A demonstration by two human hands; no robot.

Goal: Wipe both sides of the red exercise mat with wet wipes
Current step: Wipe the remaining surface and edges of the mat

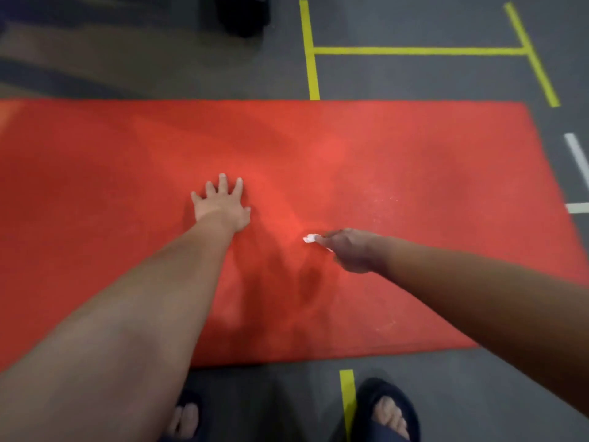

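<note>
From my feed I look down on the red exercise mat [398, 148], which lies flat on the grey floor [414, 78] and runs across the view, its left end out of frame. My left hand [221, 204] rests palm down near the middle of the mat, fingers straight and spread, holding nothing. My right hand [350, 250] is over the mat, just right of the left hand and closer to the mat's near edge. Its fingers are curled around a small white wet wipe [309, 238], and a crumpled end sticks out toward the left hand. I cannot tell whether the wipe touches the mat.

Darker patches lie on the mat between my two forearms; I cannot tell if they are damp or shadow. Faint white specks dot the mat just beyond the right hand.

Yellow tape lines [414, 51] mark the floor beyond the mat's far edge, and white tape [576, 154] sits off its right end. My feet in dark sandals [387, 406] stand just short of the mat's near edge. A dark, blurred object [243, 14] stands well beyond the far edge.
</note>
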